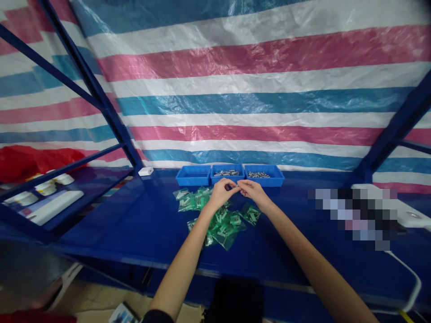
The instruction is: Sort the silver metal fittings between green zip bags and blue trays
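My left hand (220, 192) and my right hand (253, 190) meet above the blue table (134, 224), fingertips pinched together on something small that I cannot make out. Beneath and around them lie several small green plastic bags (222, 222) with pale parts inside, spread in a loose heap. Just beyond my hands stand three blue bins in a row: the left bin (193, 176) looks bare, while the middle bin (227, 173) and the right bin (264, 175) hold small grey metal parts.
A striped tarp (235, 89) hangs behind the table inside a blue metal frame (101, 98). A small white box (146, 171) sits at back left. White items and red plastic (30, 161) lie on the left shelf. A white device with a cable (409, 215) sits right.
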Demonstrator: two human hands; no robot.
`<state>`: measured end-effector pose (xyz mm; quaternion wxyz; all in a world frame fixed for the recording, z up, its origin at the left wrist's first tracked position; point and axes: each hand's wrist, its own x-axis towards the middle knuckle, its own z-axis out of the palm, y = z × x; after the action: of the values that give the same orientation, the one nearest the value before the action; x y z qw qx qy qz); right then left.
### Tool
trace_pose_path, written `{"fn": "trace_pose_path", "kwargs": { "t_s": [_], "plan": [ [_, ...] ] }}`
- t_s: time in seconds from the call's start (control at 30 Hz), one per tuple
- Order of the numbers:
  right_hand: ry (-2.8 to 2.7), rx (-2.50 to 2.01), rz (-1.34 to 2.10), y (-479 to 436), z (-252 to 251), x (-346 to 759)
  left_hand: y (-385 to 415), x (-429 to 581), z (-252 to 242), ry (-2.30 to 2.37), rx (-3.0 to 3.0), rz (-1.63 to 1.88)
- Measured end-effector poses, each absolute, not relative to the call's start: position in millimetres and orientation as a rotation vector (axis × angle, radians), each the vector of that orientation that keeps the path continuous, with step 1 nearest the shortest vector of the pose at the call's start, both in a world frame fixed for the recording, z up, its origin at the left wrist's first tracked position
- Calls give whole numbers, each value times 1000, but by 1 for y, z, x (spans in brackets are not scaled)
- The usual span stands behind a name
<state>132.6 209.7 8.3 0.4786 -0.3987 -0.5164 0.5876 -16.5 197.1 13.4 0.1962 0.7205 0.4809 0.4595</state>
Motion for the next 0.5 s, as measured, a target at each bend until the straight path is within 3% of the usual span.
{"fn": "trace_pose_path", "kwargs": {
  "t_s": [0.13, 0.3, 0.4, 0.5],
  "plan": [
    [-1077, -964, 1539, 210, 10, 132, 197, -14, 19, 1345, 1914, 1403],
    [-1129, -1029, 1406, 212, 10, 134, 198, -17, 24, 1482, 1737, 1496],
    [-1276, -1100, 1307, 213, 8, 136, 199, -22, 21, 1656, 1716, 1407],
    [-1334, -1144, 1273, 214, 5, 136, 198, -24, 14, 1888, 1932, 1107]
  ]
}}
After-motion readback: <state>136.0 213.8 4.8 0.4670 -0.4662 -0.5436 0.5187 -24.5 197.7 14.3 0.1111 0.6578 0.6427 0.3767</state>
